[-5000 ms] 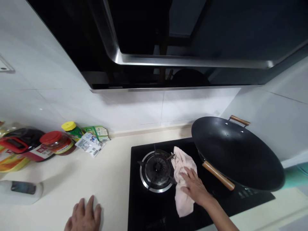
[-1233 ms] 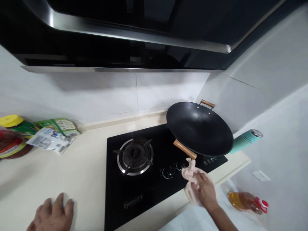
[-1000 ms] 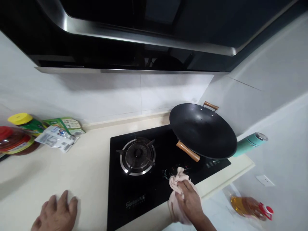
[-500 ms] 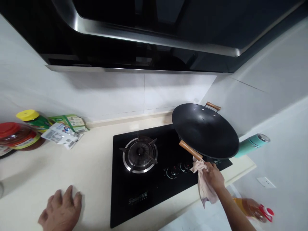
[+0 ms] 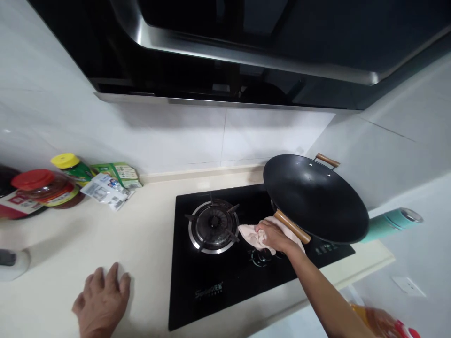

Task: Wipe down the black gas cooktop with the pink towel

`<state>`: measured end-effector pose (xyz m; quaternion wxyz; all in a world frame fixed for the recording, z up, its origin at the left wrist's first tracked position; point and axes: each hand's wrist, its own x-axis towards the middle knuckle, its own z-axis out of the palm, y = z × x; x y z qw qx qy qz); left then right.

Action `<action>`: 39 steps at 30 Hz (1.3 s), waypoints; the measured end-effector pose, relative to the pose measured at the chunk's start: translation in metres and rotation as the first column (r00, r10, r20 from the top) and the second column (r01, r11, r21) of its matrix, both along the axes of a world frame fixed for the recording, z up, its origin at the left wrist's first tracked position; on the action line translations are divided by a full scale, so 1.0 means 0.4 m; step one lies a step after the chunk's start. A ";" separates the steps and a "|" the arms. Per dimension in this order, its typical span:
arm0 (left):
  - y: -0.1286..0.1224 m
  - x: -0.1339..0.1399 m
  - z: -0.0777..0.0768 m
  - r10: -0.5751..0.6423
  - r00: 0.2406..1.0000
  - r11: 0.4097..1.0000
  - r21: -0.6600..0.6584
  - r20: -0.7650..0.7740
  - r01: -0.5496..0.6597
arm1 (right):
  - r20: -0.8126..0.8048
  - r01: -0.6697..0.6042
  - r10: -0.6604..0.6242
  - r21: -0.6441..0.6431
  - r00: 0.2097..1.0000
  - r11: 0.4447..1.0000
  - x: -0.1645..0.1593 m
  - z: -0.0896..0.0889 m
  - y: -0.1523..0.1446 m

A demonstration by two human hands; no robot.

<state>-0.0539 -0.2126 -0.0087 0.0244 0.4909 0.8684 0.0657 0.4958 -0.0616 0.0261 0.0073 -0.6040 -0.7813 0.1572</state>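
My right hand point(image 5: 273, 235) is closed around a pale pink cloth point(image 5: 254, 234), pressed to the black glass gas stove point(image 5: 200, 277). It lies between the left burner point(image 5: 213, 225) and the wok's wooden handle point(image 5: 292, 226), and the cloth's far end spreads under that handle. The black wok point(image 5: 317, 199) sits on the right burner, which it hides. Part of the control knobs point(image 5: 261, 257) shows below the cloth. My left hand point(image 5: 102, 298) rests on the cream countertop point(image 5: 148, 244) left of the stove, fingers spread, holding nothing.
A range hood point(image 5: 225, 56) overhangs the stove. At the back left stand a red-lidded jar point(image 5: 52, 188), a yellow-capped container point(image 5: 72, 166) and packets point(image 5: 107, 190). A white bottle point(image 5: 14, 264) lies at the left edge. A teal flask point(image 5: 391, 224) is right of the wok; an oil bottle point(image 5: 384, 321) is low right.
My right hand has moved the cloth leftward and up from the stove's front edge, past the knobs toward the left burner. The view has shifted slightly left. My left hand stays on the counter.
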 end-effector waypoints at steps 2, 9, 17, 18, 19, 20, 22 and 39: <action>0.000 0.006 0.008 -0.002 1.000 1.000 -0.005 0.005 0.002 | -0.010 -0.007 0.007 0.002 1.000 1.000 -0.032 0.002 0.022; -0.003 0.031 0.032 0.016 1.000 1.000 -0.006 0.004 -0.016 | 0.068 0.158 -0.165 0.100 0.984 0.982 -0.114 0.011 0.167; -0.009 0.030 0.027 0.007 0.999 1.000 -0.001 -0.045 -0.007 | 0.117 -0.048 0.041 0.057 0.992 0.997 -0.196 0.019 0.006; -0.009 0.030 0.028 0.006 0.999 1.000 -0.005 -0.043 -0.007 | 0.123 -0.073 0.066 0.047 0.990 0.996 -0.196 0.020 -0.033; -0.009 0.030 0.030 0.001 0.999 1.000 -0.008 -0.040 -0.002 | 0.129 -0.095 0.089 0.037 0.988 0.995 -0.197 0.022 -0.068; -0.008 0.030 0.032 -0.005 0.999 1.000 -0.007 -0.037 0.005 | 0.133 -0.116 0.111 0.028 0.985 0.993 -0.199 0.025 -0.097; -0.008 0.032 0.037 -0.016 1.000 1.000 0.002 -0.026 0.016 | 0.134 -0.156 0.152 0.018 0.979 0.988 -0.207 0.031 -0.138; -0.010 0.038 0.037 -0.007 1.000 0.999 0.037 -0.027 0.008 | -0.457 -0.413 0.323 -0.112 0.829 0.904 -0.591 0.056 -0.422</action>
